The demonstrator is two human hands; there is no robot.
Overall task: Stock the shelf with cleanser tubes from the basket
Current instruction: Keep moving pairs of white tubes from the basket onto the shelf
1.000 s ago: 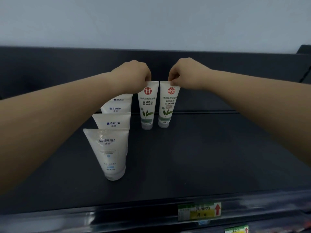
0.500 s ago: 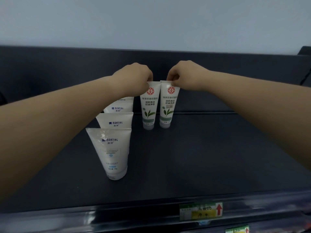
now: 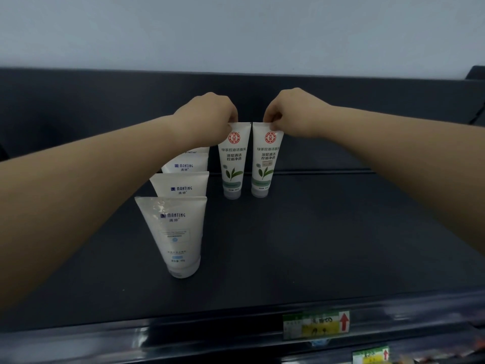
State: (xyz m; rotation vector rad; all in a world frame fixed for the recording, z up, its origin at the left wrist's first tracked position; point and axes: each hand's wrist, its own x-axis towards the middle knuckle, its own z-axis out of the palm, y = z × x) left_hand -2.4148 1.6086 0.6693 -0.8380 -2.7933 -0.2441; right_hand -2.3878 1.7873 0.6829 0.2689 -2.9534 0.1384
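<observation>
Two green-tea cleanser tubes are held by their flat crimped top edges, one in each hand: the left hand (image 3: 210, 114) is pinched shut on the left green-tea tube (image 3: 233, 160), the right hand (image 3: 294, 111) on the right green-tea tube (image 3: 266, 158).

In the head view, the only view supplied, both tubes are seen standing cap-down and upright towards the back of the dark shelf (image 3: 328, 232). They stand just beside each other, their top corners almost meeting; whether the caps are fully seated on the shelf cannot be told for certain, though they appear to be. To their left a front-to-back row of white Manting tubes (image 3: 174, 232) is lined up, also cap-down. A price label (image 3: 316, 325) is fixed to the front rail. The basket is not in view.

The step in hand is judged to be the setting down and squaring of this pair. It would be done well if each tube were held vertical until its cap sits flat, the printed faces were turned forward, and the pinches were opened gently and straight upward so that neither tube is tipped. Care should be taken with the left forearm, which passes close over the white row.
</observation>
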